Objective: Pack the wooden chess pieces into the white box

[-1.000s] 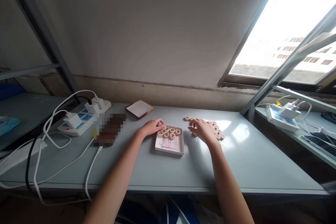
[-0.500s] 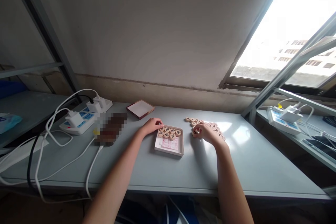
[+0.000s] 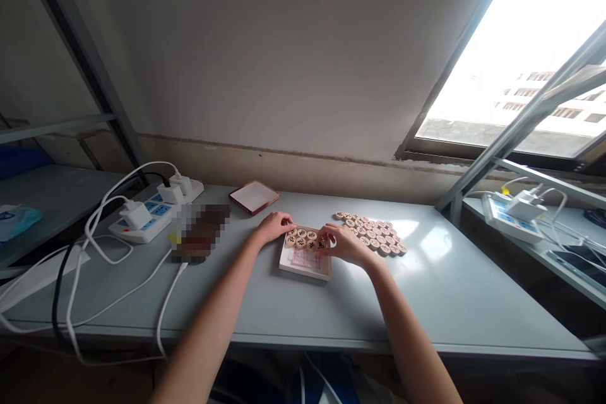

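A shallow white box [image 3: 304,273] stands on the grey desk with several round wooden chess pieces [image 3: 300,242] along its far side and a folded pink-and-white paper [image 3: 305,257] nearer me. My left hand [image 3: 277,226] is closed at the box's far left corner, its fingertips touching the rim. Over the box's right side, my right hand [image 3: 341,243] pinches a wooden piece [image 3: 322,244] marked with a dark character. To the right, more wooden pieces [image 3: 374,232] lie flat on the desk in a close group.
Behind the box to the left lies an open box lid [image 3: 254,196]. Power strips [image 3: 142,221] with plugs and white cables occupy the desk's left, beside a pixelated dark object [image 3: 201,233]. Metal frame posts rise at both sides; another power strip [image 3: 514,221] is far right.
My right hand has moved left from the group of pieces to the box, carrying one piece. The group on the desk is now more fully visible. My left hand has stayed at the corner.
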Demonstrator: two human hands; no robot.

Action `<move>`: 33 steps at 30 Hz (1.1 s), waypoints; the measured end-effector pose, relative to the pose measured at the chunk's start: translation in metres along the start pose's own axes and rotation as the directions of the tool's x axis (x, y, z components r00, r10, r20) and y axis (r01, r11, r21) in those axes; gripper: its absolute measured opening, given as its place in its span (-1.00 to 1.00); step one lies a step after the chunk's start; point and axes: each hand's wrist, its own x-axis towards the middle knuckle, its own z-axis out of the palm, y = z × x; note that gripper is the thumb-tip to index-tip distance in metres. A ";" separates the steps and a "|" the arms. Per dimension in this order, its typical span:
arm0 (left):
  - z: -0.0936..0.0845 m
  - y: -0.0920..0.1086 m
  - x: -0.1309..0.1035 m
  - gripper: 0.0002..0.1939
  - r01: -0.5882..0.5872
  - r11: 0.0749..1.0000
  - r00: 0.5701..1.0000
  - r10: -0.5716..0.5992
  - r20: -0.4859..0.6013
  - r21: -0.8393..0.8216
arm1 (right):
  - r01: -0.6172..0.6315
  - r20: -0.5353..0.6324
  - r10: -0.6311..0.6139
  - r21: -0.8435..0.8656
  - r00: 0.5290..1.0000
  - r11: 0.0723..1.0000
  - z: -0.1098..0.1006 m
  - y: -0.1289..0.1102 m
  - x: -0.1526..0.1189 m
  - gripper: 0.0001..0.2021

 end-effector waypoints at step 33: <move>0.001 0.000 -0.001 -0.77 0.033 0.998 0.999 -0.033 -0.004 0.045 | 0.053 -0.076 -0.071 -0.213 0.995 0.976 0.012 -0.017 0.005 -0.85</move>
